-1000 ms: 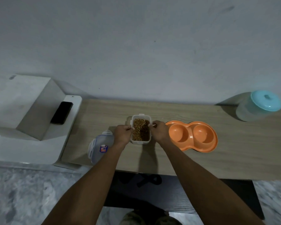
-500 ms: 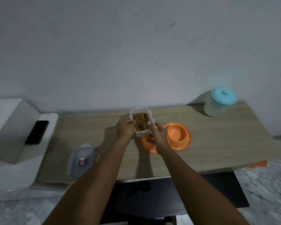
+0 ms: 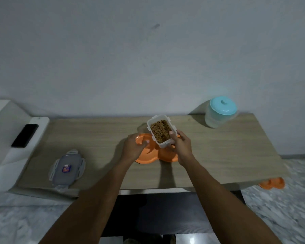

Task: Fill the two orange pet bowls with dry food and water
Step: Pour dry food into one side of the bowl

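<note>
An orange double pet bowl [image 3: 148, 158] lies on the wooden table [image 3: 218, 152], mostly covered by my hands. My right hand [image 3: 180, 147] grips a clear plastic container of dry food [image 3: 161, 132] and holds it lifted above the bowl. My left hand [image 3: 135, 147] rests on the bowl's left rim, fingers curled over its edge. A clear jug with a turquoise lid [image 3: 220, 111] stands at the table's back right.
The container's lid [image 3: 66, 169] lies on the table's front left. A black phone [image 3: 25, 135] rests on a white unit to the left. Another orange bowl [image 3: 271, 183] peeks out on the floor past the table's right front edge.
The food container has been lifted off the table and carried right, over the orange bowl. My left hand let go of it and took the bowl's rim. The view swung right.
</note>
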